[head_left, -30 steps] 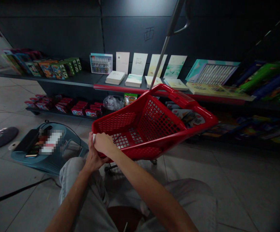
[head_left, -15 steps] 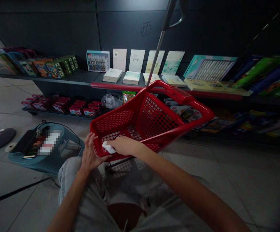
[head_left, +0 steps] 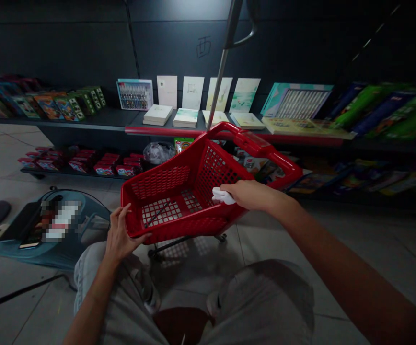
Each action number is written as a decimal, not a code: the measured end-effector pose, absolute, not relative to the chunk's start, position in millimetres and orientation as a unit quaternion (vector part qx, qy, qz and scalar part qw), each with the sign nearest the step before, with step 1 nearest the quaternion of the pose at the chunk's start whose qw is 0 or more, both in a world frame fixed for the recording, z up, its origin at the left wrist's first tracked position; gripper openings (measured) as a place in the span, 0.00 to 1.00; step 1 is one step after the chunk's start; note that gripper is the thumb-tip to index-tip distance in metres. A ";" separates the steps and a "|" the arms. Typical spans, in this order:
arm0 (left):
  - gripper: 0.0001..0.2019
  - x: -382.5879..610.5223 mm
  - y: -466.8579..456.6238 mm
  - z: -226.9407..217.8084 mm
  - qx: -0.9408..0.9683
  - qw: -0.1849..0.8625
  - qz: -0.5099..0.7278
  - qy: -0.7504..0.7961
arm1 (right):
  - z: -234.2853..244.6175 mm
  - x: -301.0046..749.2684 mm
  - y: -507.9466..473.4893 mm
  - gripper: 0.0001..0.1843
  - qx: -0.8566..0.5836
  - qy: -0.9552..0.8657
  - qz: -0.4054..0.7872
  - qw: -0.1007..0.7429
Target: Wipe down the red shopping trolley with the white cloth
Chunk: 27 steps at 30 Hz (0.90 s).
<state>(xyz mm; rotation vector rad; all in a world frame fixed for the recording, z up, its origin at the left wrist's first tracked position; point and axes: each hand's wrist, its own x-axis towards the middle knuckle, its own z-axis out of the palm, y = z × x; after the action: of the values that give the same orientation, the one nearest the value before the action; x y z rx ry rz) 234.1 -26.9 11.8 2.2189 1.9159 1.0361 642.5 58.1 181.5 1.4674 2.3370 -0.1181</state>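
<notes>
A red plastic shopping cart [head_left: 179,226] with lattice walls stands in front of my knees, its handle at the upper right. My left hand [head_left: 123,235] holds the cart's near left corner, fingers over the rim and thumb along the outer side. In my right hand [head_left: 247,194] is a bunched white cloth [head_left: 224,195]. That hand is over the near side's top rim, toward the handle end; whether the cloth touches the rim I cannot tell. Inside, the cart's basket shows its grid floor.
Behind the cart, a dark shelf [head_left: 103,118] bears books, boxes and marker sets. Red packs [head_left: 106,165] line the lower shelf. At left, a blue-grey stool [head_left: 86,211] carries a phone and other items. A metal pole [head_left: 219,79] rises behind the cart.
My right hand has moved with the cloth from the cart's near left end rightward along the near side, out of the basket. My left hand keeps its hold on the corner.
</notes>
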 end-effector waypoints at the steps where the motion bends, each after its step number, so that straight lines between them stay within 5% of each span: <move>1: 0.55 234.1 -27.2 12.0 0.713 0.018 0.332 0.617 | 178.8 638.2 53.9 0.20 0.517 0.837 -0.034 0.177; 6: 0.49 225.2 -26.1 11.0 0.711 0.019 0.321 0.626 | 150.8 594.1 26.3 0.13 0.478 0.875 -0.037 0.068; 13: 0.35 263.7 -42.4 29.1 0.775 -0.077 0.340 0.527 | 124.0 557.5 3.6 0.15 0.466 0.882 -0.020 -0.074; 19: 0.26 337.0 -44.1 21.6 0.769 -0.087 0.334 0.537 | 122.4 547.8 -2.6 0.17 0.436 0.896 -0.004 -0.083; 27: 0.11 313.6 -23.4 8.6 0.742 -0.130 0.328 0.570 | 126.2 600.0 4.7 0.13 0.379 0.921 0.079 -0.047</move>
<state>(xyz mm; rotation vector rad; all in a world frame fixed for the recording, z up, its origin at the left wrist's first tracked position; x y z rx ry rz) 313.6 -23.4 8.6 2.5480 1.9548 1.1260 600.0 4.7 126.2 1.2293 2.9823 0.2553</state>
